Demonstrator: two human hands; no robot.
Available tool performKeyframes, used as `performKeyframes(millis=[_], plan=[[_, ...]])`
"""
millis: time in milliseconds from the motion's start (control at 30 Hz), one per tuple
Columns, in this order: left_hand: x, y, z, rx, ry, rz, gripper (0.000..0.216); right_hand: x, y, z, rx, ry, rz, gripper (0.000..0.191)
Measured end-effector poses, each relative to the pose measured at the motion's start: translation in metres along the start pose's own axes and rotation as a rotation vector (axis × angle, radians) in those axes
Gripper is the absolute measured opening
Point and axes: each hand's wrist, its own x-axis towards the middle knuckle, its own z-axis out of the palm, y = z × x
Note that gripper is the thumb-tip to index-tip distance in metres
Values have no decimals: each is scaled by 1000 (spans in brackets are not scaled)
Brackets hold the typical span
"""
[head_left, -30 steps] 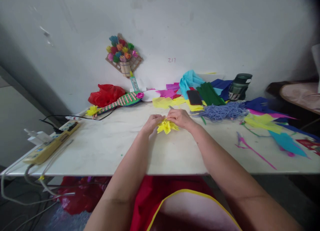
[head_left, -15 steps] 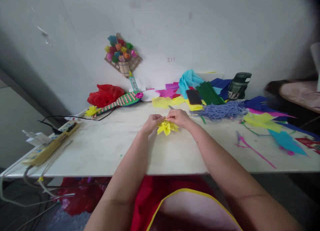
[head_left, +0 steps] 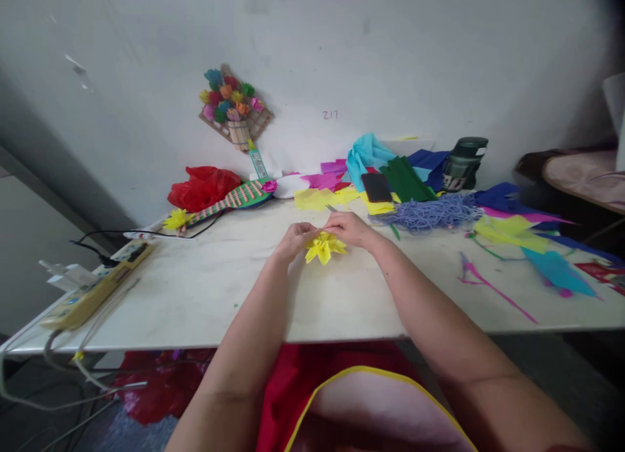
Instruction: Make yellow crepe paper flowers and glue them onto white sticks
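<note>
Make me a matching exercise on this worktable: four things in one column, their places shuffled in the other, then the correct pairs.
Things
1. yellow flower at mid-table
2. phone
3. power strip
4. dark bottle

Places
A. at the back, right of the dark green paper
B. along the left end of the table
C. between the left hand and the right hand, at their fingers
D. partly over yellow paper

Pairs: 1-C, 2-D, 3-B, 4-A
</note>
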Motion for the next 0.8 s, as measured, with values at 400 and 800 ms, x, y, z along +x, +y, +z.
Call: performKeyframes(millis=[400,800], plan=[[5,-9,-2,102,45,53,31,0,-2,-3,-139,-122,76,16],[5,-4,0,130,80,52,33,-1,-9,-5,-213,-92,114,15]])
